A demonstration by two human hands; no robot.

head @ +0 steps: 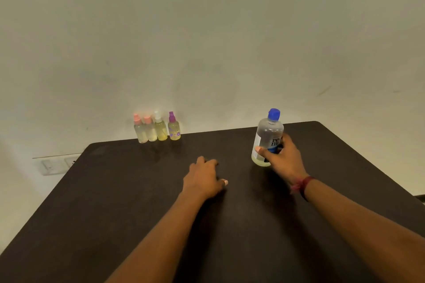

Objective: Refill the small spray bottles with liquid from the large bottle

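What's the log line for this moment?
right hand: grips capped large bottle | left hand: idle, empty | small spray bottles: four, capped, untouched

The only writing I can make out stands on the large bottle [269, 132]: dark letters on its label in two short stacked lines, "re" above "nu". The right hand [285, 158] grips the bottle over the label's right side and cuts into them. Under those letters is a blue band, and the label's white left edge may carry fine print, too blurred to read; well left of the large bottle, the purple-capped spray bottle [174, 130] bears purple flower prints, with any lettering too small to tell.
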